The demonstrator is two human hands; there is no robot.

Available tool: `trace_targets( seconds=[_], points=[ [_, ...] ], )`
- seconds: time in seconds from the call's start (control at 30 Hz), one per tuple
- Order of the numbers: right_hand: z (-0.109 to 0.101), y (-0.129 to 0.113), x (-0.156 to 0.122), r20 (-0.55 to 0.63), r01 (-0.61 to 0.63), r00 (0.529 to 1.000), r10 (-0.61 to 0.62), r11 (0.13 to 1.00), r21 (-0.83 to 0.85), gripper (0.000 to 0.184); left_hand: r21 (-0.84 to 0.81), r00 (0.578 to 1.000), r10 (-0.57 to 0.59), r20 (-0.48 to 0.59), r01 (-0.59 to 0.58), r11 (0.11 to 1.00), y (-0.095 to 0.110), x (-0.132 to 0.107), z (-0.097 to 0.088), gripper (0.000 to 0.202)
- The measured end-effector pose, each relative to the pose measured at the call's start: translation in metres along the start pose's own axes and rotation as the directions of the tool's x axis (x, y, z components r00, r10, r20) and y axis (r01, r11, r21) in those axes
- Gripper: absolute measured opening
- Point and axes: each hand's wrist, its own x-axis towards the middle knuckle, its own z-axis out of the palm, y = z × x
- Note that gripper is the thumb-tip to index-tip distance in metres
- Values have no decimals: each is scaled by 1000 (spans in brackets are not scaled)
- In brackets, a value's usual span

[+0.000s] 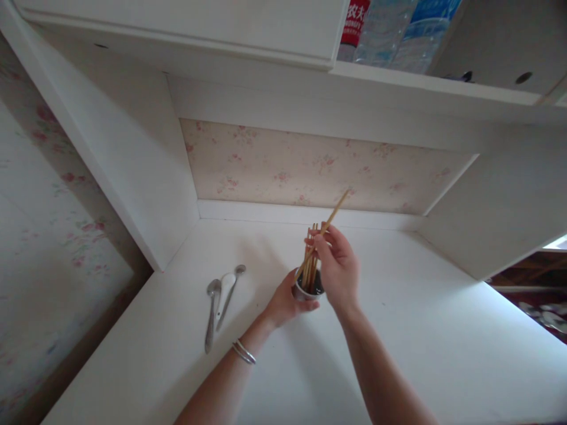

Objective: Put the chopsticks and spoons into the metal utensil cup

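My left hand (283,300) is wrapped round a small metal cup (307,295) with a dark inside. Several wooden chopsticks (311,268) stand in the cup, leaning a little to the right. Above its rim, my right hand (339,260) pinches a single chopstick (337,206) between thumb and fingers. That chopstick slants up to the right, its lower end at the cup's left rim. Whether the right fingers also touch the standing chopsticks is hard to tell.
Left of the cup, two metal spoons (209,321) and a white spoon (225,289) lie side by side on the white counter (177,354). Side panels (128,147) and an overhead cabinet (186,23) frame the space. Plastic bottles (385,29) stand on the upper shelf.
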Motion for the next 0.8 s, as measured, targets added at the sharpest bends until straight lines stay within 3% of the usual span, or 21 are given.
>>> trace_targets(
  seconds=[0.13, 0.23, 0.37, 0.57, 0.8],
  points=[
    [-39, 11, 28, -148, -70, 987, 62, 997, -46, 34, 76, 998, -23, -55, 27, 997, 1, 1, 2, 86],
    [-55, 31, 29, -141, -132, 984, 108, 977, -167, 40, 79, 999, -18, -42, 21, 997, 3, 0, 2, 85],
    [-59, 51, 16, -66, -132, 991, 116, 927, -351, 45, 78, 998, -19, -53, 23, 997, 2, 0, 2, 84],
    [-60, 63, 1, 25, -113, 987, 160, 788, -605, 37, 70, 998, -8, -64, 13, 997, -4, 2, 2, 84],
    [-64, 71, -7, 50, -155, 973, 226, 797, -583, 42, 93, 997, 4, -76, 3, 996, -6, 2, 1, 86]
  ],
)
